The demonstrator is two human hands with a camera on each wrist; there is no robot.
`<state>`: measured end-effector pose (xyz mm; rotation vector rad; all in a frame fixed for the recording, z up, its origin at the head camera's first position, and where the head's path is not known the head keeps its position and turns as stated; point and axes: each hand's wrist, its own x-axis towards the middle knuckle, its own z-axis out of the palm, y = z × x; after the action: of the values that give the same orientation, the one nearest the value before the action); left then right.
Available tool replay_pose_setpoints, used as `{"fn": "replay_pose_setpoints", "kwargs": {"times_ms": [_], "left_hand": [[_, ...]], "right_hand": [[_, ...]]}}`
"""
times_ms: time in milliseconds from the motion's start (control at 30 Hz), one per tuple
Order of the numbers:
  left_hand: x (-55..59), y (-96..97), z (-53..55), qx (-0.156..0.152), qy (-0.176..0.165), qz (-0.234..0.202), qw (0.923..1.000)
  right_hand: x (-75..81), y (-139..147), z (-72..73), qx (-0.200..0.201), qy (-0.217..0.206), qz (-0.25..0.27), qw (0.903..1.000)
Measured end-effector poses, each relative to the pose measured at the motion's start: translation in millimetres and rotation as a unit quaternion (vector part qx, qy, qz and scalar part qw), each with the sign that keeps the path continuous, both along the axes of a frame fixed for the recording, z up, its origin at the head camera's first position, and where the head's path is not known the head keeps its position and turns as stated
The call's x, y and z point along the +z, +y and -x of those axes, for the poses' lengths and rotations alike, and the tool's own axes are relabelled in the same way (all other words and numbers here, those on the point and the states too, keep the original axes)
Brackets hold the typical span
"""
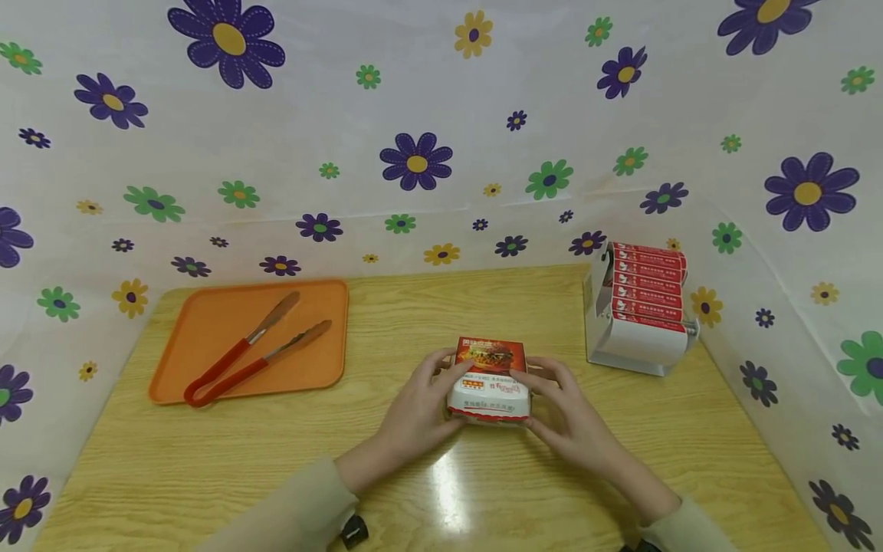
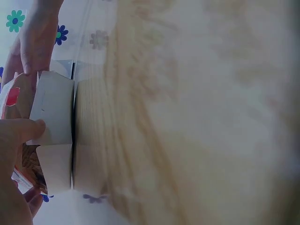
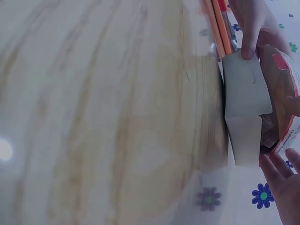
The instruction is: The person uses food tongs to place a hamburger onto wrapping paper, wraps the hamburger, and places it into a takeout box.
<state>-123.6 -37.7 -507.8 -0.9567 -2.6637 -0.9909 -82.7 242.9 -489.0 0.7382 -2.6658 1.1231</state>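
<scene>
A red and white burger box [image 1: 491, 395] with a burger picture on its lid sits on the table in front of me. My left hand [image 1: 424, 399] grips its left side, and my right hand [image 1: 569, 414] holds its right side, with fingertips on the lid's edges. Seen in the left wrist view, the box's plain white wall [image 2: 55, 108] stands with a gap under the lid, and something brown [image 2: 32, 164] shows inside. The right wrist view shows the same gap beside the white wall [image 3: 246, 89], with the left thumb pressing its far end.
An orange tray [image 1: 179, 345] lies at the left, with red-handled tongs [image 1: 237, 356] resting on it. At the right stands a white rack [image 1: 638, 341] holding several red and white packets [image 1: 648, 287]. Behind the wooden table [image 1: 441, 303] hangs a flowered cloth [image 1: 276, 153].
</scene>
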Motion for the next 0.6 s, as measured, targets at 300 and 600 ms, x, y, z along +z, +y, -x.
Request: {"fn": "replay_pose_setpoints", "kwargs": {"times_ms": [300, 600], "left_hand": [[-1.7, 2.7, 0.4, -0.003, 0.017, 0.022, 0.9996], [-2.2, -0.8, 3.3, -0.036, 0.05, 0.074, 0.9953]], "right_hand": [[-5.7, 3.7, 0.4, 0.003, 0.032, -0.045, 0.9985], [-7.3, 7.6, 4.9, -0.011, 0.047, -0.099, 0.9939]]}}
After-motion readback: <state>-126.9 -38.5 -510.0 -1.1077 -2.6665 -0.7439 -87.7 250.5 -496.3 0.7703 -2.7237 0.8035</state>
